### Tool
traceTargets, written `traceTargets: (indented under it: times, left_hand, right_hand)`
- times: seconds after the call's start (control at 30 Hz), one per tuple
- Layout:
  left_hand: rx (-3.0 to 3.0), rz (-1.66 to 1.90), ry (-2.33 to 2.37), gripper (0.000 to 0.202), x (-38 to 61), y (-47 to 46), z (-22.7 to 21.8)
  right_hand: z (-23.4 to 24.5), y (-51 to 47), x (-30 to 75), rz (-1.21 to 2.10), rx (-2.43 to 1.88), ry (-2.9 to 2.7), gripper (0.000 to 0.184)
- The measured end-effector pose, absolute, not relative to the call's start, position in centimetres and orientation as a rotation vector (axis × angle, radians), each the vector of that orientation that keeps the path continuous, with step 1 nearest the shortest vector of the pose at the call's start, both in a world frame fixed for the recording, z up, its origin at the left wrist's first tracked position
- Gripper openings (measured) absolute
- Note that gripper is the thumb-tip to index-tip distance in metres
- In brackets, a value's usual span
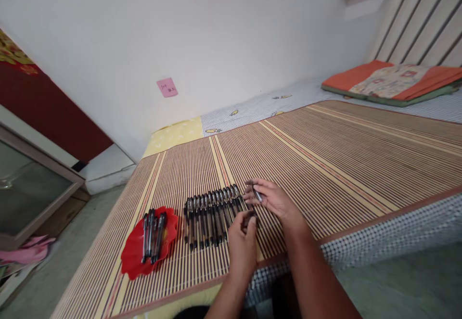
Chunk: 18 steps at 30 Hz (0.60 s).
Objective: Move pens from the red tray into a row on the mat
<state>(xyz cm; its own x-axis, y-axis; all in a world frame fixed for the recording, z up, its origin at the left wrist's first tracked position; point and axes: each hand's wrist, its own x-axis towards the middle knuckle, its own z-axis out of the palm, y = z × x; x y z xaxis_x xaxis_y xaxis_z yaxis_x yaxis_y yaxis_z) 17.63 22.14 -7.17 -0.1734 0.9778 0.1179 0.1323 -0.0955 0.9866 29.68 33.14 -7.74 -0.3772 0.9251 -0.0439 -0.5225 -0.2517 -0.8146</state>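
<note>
A row of black pens (205,218) lies side by side on the striped mat (296,179), caps pointing away from me. At the right end of that row, my left hand (243,237) is closed, its fingers curled toward the thumb; what they hold, if anything, is hidden. Just beyond it, my right hand (272,198) has its fingers pointing left and holds a short black and silver piece that looks like a pen cap (257,194). Several more pens (153,235) rest in a red scalloped dish (135,249) left of the row.
The mat covers a bed with checked bedding (390,242). Folded orange and floral bedding (386,81) lies at the far right by a slatted headboard (422,18). A pink note (167,87) is on the white wall. A glass-panelled frame (32,189) stands at left.
</note>
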Motion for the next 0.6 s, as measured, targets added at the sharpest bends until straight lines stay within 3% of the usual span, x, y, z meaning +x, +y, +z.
traceTargets:
  times: [0.23,0.4,0.6]
  left_hand:
    - [0.726,1.411,1.023,0.046,18.0,24.6,-6.1]
    - [0.531,1.389,0.905,0.046,17.9,24.3,-5.6]
    - [0.604,1.528,1.083,0.039,17.0,24.7,-6.3]
  right_hand:
    - [-6.6,31.9,28.4,1.904,-0.434,-0.906,0.025]
    - [-5.8,31.3,27.9,1.914,-0.4,-0.976,0.028]
    - [-5.4,31.7,28.8,1.638,-0.701,-1.208,0.019]
